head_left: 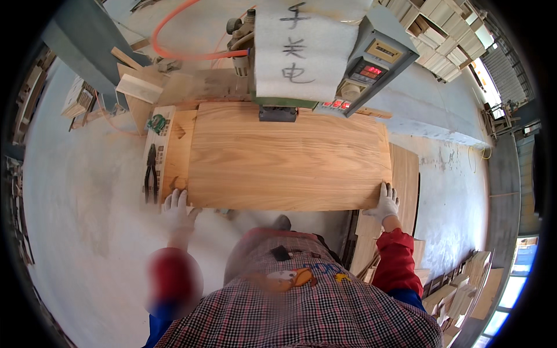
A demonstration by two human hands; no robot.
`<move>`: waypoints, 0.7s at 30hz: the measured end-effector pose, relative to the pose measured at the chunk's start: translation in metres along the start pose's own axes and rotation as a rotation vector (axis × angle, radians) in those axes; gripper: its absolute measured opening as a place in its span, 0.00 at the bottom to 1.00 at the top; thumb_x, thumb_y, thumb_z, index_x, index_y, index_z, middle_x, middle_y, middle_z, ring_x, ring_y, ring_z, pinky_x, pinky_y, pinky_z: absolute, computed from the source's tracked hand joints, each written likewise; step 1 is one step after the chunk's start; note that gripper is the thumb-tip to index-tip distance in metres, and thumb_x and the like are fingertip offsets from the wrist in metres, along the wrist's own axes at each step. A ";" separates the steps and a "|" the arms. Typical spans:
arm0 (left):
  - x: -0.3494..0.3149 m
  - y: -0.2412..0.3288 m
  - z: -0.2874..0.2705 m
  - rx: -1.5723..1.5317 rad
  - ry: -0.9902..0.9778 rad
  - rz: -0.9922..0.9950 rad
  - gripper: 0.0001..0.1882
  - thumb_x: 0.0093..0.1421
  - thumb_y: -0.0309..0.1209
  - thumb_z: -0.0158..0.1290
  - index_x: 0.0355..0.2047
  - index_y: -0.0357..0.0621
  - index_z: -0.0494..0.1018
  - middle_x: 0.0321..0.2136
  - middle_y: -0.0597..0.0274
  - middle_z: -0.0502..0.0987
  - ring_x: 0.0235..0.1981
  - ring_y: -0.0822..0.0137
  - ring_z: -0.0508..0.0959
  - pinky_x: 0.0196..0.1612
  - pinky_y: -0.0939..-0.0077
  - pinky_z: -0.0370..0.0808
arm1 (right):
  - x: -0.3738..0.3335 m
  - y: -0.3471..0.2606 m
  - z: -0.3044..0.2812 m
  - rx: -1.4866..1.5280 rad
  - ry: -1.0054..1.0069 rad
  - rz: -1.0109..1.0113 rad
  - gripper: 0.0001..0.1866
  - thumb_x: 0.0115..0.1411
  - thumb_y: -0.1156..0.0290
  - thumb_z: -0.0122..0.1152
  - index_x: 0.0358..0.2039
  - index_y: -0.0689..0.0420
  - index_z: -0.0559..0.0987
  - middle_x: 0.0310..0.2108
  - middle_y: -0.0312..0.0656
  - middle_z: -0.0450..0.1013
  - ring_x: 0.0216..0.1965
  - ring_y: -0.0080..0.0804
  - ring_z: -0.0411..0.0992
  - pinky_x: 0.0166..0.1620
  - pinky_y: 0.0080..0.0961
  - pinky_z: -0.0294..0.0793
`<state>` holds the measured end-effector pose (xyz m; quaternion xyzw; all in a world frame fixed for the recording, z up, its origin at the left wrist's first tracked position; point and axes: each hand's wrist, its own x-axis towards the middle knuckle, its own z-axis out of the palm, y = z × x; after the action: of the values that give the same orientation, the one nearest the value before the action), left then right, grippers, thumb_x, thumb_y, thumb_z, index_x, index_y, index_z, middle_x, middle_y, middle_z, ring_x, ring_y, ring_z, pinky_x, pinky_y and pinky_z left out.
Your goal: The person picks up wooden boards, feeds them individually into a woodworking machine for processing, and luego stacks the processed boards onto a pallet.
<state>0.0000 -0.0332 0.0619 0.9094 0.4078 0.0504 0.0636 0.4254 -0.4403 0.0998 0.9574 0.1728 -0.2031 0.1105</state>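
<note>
A wide wooden board (284, 162) with pale brown grain lies flat on the machine's work table. My left hand (176, 204), in a white glove, rests at the board's near left corner, its fingers stretched out on the table strip beside it. At the near right corner my right hand (385, 203), gloved too, has its fingers extended along the end edge and its thumb by the front edge. Over the board's far edge sits the dark head (277, 113) of the machine. Left of the board lie black-handled pliers (151, 171).
A grey control box (377, 58) with red displays and a white cloth cover (307, 52) stand behind the board. An orange hose (159, 35) loops at the back left. Green wire (156, 123) lies above the pliers. Stacked wood pieces (458, 298) are at the lower right.
</note>
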 end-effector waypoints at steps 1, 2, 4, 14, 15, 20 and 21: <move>0.003 0.001 -0.002 0.005 -0.023 0.001 0.39 0.45 0.45 0.63 0.56 0.43 0.65 0.58 0.51 0.63 0.58 0.48 0.61 0.58 0.56 0.60 | 0.005 0.002 -0.001 0.025 -0.005 -0.012 0.68 0.28 0.50 0.78 0.66 0.56 0.46 0.67 0.49 0.43 0.68 0.49 0.40 0.65 0.47 0.44; 0.004 0.002 -0.003 0.012 -0.017 -0.005 0.38 0.45 0.44 0.63 0.55 0.43 0.66 0.57 0.54 0.64 0.56 0.50 0.62 0.57 0.57 0.61 | 0.010 0.003 0.000 0.050 -0.011 -0.029 0.68 0.28 0.50 0.78 0.66 0.56 0.46 0.67 0.49 0.43 0.68 0.49 0.40 0.66 0.46 0.44; 0.007 0.004 -0.005 0.018 -0.038 0.007 0.37 0.45 0.44 0.63 0.55 0.42 0.66 0.57 0.53 0.64 0.56 0.50 0.62 0.57 0.57 0.62 | 0.014 0.011 0.007 0.093 0.025 -0.040 0.69 0.27 0.52 0.79 0.66 0.56 0.45 0.67 0.49 0.44 0.67 0.49 0.41 0.66 0.44 0.45; 0.013 0.012 -0.017 0.166 -0.205 -0.064 0.46 0.42 0.52 0.63 0.58 0.43 0.61 0.59 0.51 0.61 0.55 0.47 0.62 0.57 0.58 0.62 | 0.020 0.007 0.035 0.195 0.073 0.020 0.69 0.25 0.55 0.80 0.64 0.60 0.46 0.67 0.51 0.44 0.67 0.48 0.43 0.67 0.38 0.46; 0.022 0.016 -0.024 0.198 -0.247 -0.087 0.49 0.41 0.54 0.64 0.59 0.44 0.60 0.59 0.51 0.60 0.55 0.47 0.62 0.57 0.59 0.62 | 0.021 0.007 0.034 0.198 0.074 0.024 0.69 0.25 0.56 0.80 0.64 0.60 0.46 0.66 0.51 0.45 0.67 0.48 0.43 0.67 0.37 0.48; 0.029 0.006 -0.016 0.197 -0.324 0.008 0.49 0.39 0.56 0.64 0.58 0.45 0.60 0.57 0.53 0.62 0.51 0.53 0.67 0.49 0.63 0.71 | 0.014 0.000 0.019 0.204 0.000 0.056 0.71 0.25 0.58 0.82 0.65 0.62 0.43 0.67 0.53 0.42 0.67 0.49 0.43 0.66 0.33 0.51; 0.032 0.004 -0.015 0.191 -0.308 0.030 0.49 0.39 0.55 0.64 0.57 0.44 0.61 0.56 0.52 0.63 0.51 0.53 0.67 0.49 0.64 0.71 | 0.013 -0.002 0.017 0.196 -0.008 0.071 0.72 0.25 0.58 0.82 0.65 0.62 0.43 0.67 0.53 0.42 0.67 0.49 0.43 0.66 0.33 0.51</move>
<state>0.0226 -0.0108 0.0783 0.9143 0.3825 -0.1273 0.0380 0.4299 -0.4398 0.0783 0.9684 0.1175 -0.2188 0.0240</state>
